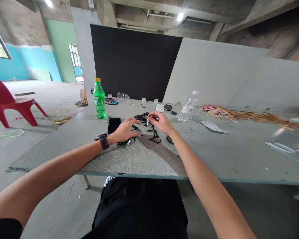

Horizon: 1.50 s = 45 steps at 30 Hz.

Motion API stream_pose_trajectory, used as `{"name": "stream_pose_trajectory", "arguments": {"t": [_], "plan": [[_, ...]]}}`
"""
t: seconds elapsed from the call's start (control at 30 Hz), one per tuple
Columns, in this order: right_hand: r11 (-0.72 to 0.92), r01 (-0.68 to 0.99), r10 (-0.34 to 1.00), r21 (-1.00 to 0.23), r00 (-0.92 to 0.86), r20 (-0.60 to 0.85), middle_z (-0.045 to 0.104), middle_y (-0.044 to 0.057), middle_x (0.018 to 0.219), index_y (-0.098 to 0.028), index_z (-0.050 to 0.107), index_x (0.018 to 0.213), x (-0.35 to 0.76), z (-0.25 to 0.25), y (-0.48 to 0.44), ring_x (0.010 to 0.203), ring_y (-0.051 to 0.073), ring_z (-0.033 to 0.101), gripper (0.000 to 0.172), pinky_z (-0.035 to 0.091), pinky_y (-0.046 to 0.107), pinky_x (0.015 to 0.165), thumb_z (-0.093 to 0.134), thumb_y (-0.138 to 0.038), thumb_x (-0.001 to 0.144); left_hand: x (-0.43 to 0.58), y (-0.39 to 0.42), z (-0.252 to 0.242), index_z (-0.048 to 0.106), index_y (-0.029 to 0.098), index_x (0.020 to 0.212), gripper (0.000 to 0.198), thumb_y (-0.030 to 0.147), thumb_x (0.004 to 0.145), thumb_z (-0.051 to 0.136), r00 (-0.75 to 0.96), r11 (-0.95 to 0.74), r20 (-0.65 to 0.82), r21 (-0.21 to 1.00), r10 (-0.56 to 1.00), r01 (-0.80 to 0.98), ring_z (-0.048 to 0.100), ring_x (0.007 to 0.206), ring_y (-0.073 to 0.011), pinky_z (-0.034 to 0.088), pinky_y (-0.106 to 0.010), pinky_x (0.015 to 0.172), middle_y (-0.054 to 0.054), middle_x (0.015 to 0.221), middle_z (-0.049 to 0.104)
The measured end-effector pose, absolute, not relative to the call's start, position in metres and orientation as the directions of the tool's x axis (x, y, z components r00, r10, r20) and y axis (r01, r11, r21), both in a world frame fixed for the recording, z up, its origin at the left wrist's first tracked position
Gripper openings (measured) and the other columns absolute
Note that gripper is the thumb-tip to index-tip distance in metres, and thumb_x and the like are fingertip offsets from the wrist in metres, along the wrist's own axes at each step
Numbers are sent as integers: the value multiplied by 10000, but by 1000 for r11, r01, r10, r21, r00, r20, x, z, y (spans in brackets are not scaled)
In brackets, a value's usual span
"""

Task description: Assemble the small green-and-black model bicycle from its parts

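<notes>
Small black, green and silvery parts (155,136) lie spread on the table in front of me. Above some of them is my left hand (126,129), its thumb and fingers apart around a gap, with a dark watch on the wrist. My right hand (161,121) has thumb and fingertips pinched together over the far parts; whatever is between them is too small to make out. A small spoked wheel (169,140) rests beside my right forearm, which partly covers it. A dark phone (114,126) lies just behind my left hand.
A green bottle (100,99) stands at the left, a clear water bottle (188,107) at the right. Farther right are a paper sheet (212,126) and wood strips (254,116). A black panel (134,63) rises behind the table (226,159); a red chair (15,103) stands left.
</notes>
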State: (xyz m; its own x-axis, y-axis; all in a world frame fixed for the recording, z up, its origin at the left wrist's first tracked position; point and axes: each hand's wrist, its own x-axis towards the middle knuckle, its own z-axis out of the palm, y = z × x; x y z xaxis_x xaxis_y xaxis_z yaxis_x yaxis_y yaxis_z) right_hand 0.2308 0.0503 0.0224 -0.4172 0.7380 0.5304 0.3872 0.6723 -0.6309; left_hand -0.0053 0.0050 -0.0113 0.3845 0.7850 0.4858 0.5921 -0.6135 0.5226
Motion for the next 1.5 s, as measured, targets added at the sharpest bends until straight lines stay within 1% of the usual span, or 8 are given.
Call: {"name": "stream_pose_trajectory", "arguments": {"t": [0.1, 0.2, 0.37, 0.6, 0.73, 0.9, 1.33, 1.5], "plan": [[691, 401, 721, -601, -446, 531, 705, 67, 924, -196, 667, 963, 223, 20, 47, 851, 206, 640, 276, 487, 336, 769, 633, -462, 900, -2, 2, -7, 708, 243, 1109, 251, 362, 906, 621, 324, -597, 520, 535, 790, 598, 509, 1336, -288, 334, -462, 1158, -101, 1381, 576], [695, 380, 712, -611, -487, 507, 712, 70, 979, -204, 681, 989, 214, 18, 41, 917, 215, 635, 287, 476, 326, 778, 612, -472, 916, 0, 1, -2, 735, 214, 993, 279, 407, 972, 535, 322, -656, 578, 586, 750, 475, 614, 1204, -253, 410, -390, 1091, -96, 1269, 674], [708, 336, 693, -621, -496, 523, 711, 62, 1003, -218, 700, 979, 203, 16, 34, 920, 211, 623, 253, 471, 328, 781, 634, -451, 905, 0, 4, -2, 708, 180, 1025, 286, 413, 858, 715, 289, -579, 505, 749, 813, 321, 702, 974, -228, 503, -352, 920, -84, 1000, 762], [700, 454, 707, -552, -554, 440, 710, 51, 994, -243, 726, 1028, 224, 38, 32, 893, 204, 620, 274, 459, 334, 783, 691, -446, 848, -1, 15, -10, 717, 145, 1119, 421, 395, 787, 784, 305, -500, 439, 850, 845, 164, 695, 875, -193, 504, -311, 818, -90, 949, 764], [475, 803, 863, -359, -505, 13, 701, 43, 787, -212, 739, 766, 272, 56, 36, 743, 207, 603, 252, 420, 329, 682, 751, -461, 734, -2, 18, -13, 759, 133, 933, 316, 418, 796, 761, 257, -464, 411, 863, 875, 199, 648, 752, -154, 476, -277, 714, -76, 879, 755], [241, 955, 873, -170, -290, -392, 739, 34, 829, -219, 778, 804, 297, 54, 41, 826, 242, 644, 365, 418, 308, 681, 839, -472, 548, -1, 17, -15, 744, 119, 868, 344, 454, 789, 756, 254, -448, 396, 872, 882, 197, 605, 680, -134, 431, -256, 637, -62, 801, 727], [282, 951, 856, -131, -310, -414, 639, 4, 681, -216, 717, 668, 276, 48, 35, 650, 175, 521, 180, 351, 308, 601, 755, -384, 615, 1, 14, -13, 727, 120, 837, 279, 394, 797, 750, 248, -427, 378, 884, 892, 191, 601, 665, -123, 425, -250, 635, -58, 775, 711], [397, 890, 806, -224, -455, -379, 629, 0, 686, -209, 686, 679, 274, 50, 32, 608, 152, 475, 192, 326, 299, 576, 711, -399, 693, 1, 16, -13, 715, 122, 813, 316, 432, 776, 762, 237, -425, 382, 889, 893, 168, 584, 655, -123, 399, -247, 606, -50, 759, 696]]}}
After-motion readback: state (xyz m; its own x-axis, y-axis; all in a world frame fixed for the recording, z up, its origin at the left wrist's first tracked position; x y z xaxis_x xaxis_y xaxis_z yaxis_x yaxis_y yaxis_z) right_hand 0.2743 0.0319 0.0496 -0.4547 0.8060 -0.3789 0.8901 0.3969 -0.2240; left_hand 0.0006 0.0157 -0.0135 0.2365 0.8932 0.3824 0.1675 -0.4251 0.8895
